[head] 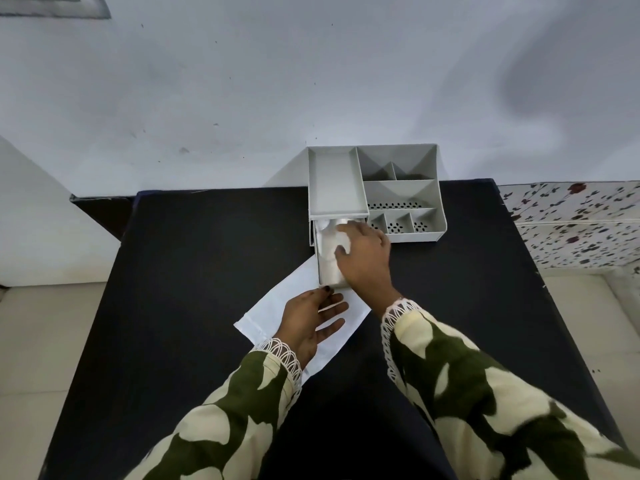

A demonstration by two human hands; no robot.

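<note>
A grey desk organiser [398, 190] with several compartments stands at the far edge of a black table [207, 271]. Its drawer [325, 271] is pulled out toward me and holds white items, blurred. My right hand [363, 261] reaches into the drawer, and its fingers curl round a small white object [343, 242]. My left hand [311, 320] lies with straight fingers on a white cloth [277, 306] just in front of the drawer, fingertips at the drawer's front edge.
A pale wall [311, 81] rises directly behind the organiser. A floral-patterned surface [571, 223] lies past the table's right edge. Light floor tiles [41, 341] show on the left.
</note>
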